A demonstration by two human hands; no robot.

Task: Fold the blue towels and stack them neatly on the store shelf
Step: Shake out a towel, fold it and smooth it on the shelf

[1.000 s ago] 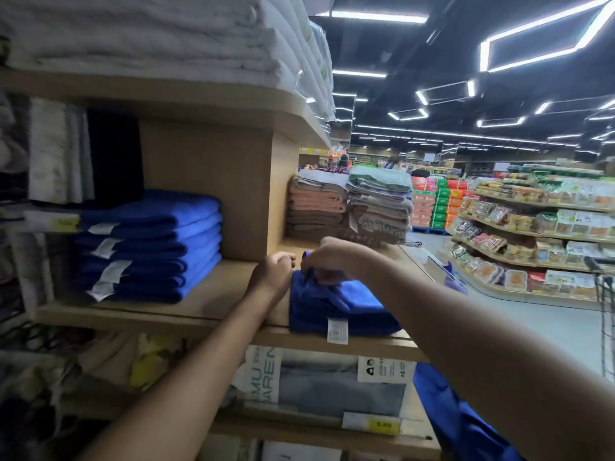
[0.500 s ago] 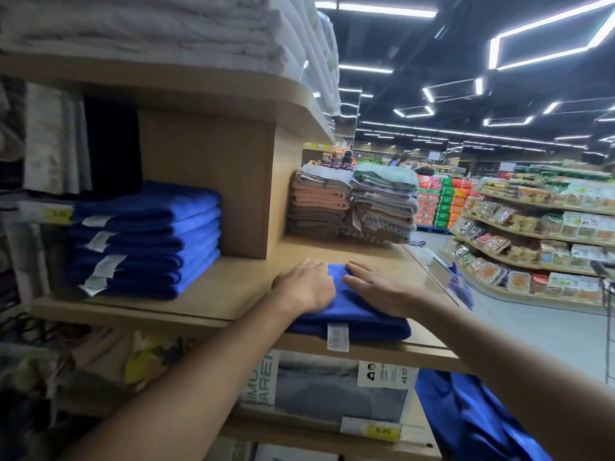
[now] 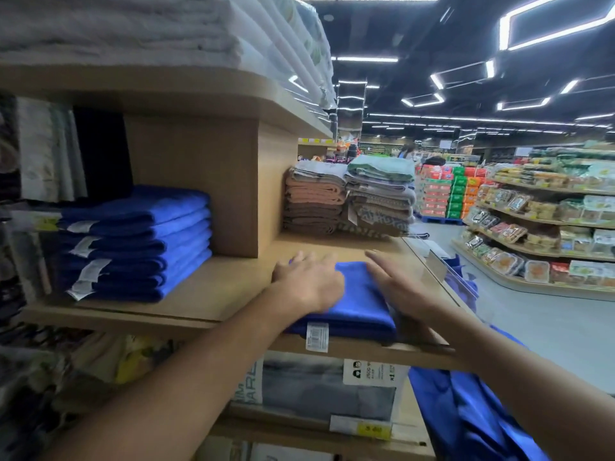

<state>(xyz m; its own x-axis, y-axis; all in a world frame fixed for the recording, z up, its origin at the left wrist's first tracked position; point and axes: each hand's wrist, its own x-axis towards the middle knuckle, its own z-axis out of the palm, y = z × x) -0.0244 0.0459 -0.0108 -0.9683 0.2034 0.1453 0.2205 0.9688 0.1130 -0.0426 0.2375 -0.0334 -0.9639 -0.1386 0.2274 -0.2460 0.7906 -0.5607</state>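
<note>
1. In the centre of the frame, a folded blue towel (image 3: 359,304) lies at the front edge of the wooden shelf (image 3: 216,287), and its white tag (image 3: 317,336) hangs over the edge.
2. Our left hand (image 3: 309,281) rests flat on the towel's left part, fingers straight and spread.
3. Our right hand (image 3: 396,284) lies open along its right side, fingers straight, touching the cloth.
4. Left of centre, a stack of blue towels (image 3: 139,241) sits on the same shelf, well apart.
5. At lower right, loose blue cloth (image 3: 466,410) hangs below the shelf.

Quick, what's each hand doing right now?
Left hand: open, flat on the folded blue towel.
Right hand: open, fingers straight, at the towel's right edge.
</note>
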